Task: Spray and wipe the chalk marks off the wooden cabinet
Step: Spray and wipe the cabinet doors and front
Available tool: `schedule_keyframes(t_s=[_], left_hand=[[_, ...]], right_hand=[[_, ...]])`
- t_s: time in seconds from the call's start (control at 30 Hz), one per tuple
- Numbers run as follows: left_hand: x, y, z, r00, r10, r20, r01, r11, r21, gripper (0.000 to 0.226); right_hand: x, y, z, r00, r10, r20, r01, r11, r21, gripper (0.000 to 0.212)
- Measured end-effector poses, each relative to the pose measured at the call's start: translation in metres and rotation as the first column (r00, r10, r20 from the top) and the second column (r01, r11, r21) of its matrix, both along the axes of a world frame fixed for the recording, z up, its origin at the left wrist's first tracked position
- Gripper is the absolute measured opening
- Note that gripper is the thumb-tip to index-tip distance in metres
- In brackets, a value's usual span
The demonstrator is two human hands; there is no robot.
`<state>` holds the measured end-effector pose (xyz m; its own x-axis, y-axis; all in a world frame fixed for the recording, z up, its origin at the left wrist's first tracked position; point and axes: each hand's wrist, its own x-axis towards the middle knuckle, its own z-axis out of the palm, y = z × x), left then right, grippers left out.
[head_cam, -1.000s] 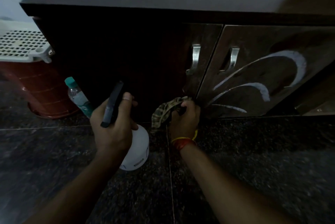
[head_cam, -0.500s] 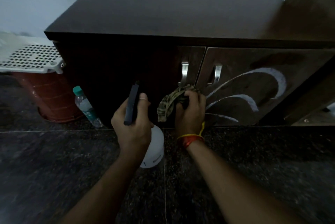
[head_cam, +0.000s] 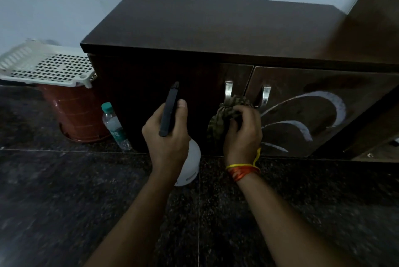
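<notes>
Left grip (head_cam: 167,137) is wrapped tight round the spray bottle (head_cam: 187,165), thumb up by the black trigger head, and the right grip (head_cam: 243,135) is bunched closed on the cloth (head_cam: 226,113) right against the cabinet (head_cam: 216,29) doors. The chalk marks (head_cam: 302,113) sit just right of the cloth hand, all three arcs untouched as far as I can see. My worry: the nozzle points at the bare panel ahead of the left grip, so a squirt now would probably miss the chalk, and a dry rub might just smear it.
</notes>
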<state>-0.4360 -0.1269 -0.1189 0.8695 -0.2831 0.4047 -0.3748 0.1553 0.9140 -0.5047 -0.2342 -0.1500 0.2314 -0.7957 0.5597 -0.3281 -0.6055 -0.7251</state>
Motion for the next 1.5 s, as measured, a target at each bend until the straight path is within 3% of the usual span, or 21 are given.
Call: schedule_keyframes(t_s=[0.27, 0.47, 0.6, 0.77, 0.83, 1.03, 1.2, 1.3, 1.5], left_hand=[[-0.004, 0.001, -0.001, 1.0, 0.01, -0.02, -0.01, 1.0, -0.029, 0.021], [-0.006, 0.003, -0.01, 0.999, 0.01, -0.043, -0.011, 1.0, -0.029, 0.035], [-0.008, 0.004, -0.008, 0.999, 0.022, -0.045, -0.024, 0.999, -0.033, 0.02], [-0.009, 0.002, -0.002, 1.0, 0.009, -0.016, -0.01, 0.999, -0.044, 0.034], [-0.01, 0.002, -0.001, 1.0, 0.008, -0.024, -0.009, 0.999, -0.046, 0.038], [-0.01, 0.005, 0.004, 0.998, 0.006, -0.063, -0.011, 0.997, -0.073, 0.02], [-0.011, 0.003, 0.004, 0.998, -0.002, -0.061, -0.002, 0.997, -0.072, 0.041], [-0.01, 0.001, 0.005, 0.998, -0.022, -0.062, 0.017, 0.997, -0.076, 0.042], [-0.005, 0.005, 0.01, 0.999, -0.016, -0.05, 0.012, 0.997, -0.076, 0.025]], right_hand=[[0.005, 0.012, 0.019, 0.969, -0.095, 0.23, 0.095, 0.995, 0.011, 0.029], [0.015, 0.008, 0.017, 0.998, 0.03, 0.052, -0.034, 0.996, 0.079, 0.046], [0.012, 0.007, 0.023, 0.999, 0.042, 0.027, -0.043, 0.999, 0.023, 0.035], [0.031, -0.008, 0.053, 0.995, -0.097, 0.029, 0.098, 0.995, -0.029, 0.03], [0.027, -0.004, 0.045, 0.998, -0.059, 0.004, 0.059, 0.998, -0.027, 0.029], [0.012, 0.001, 0.021, 0.997, 0.067, -0.048, -0.071, 0.995, -0.076, 0.019], [0.022, -0.013, 0.047, 0.994, -0.085, -0.072, 0.084, 0.996, -0.012, 0.03], [0.019, -0.009, 0.035, 1.0, -0.006, -0.023, 0.005, 0.999, -0.032, 0.025], [0.002, -0.005, -0.007, 0.989, 0.084, -0.121, -0.087, 0.996, -0.019, 0.013]])
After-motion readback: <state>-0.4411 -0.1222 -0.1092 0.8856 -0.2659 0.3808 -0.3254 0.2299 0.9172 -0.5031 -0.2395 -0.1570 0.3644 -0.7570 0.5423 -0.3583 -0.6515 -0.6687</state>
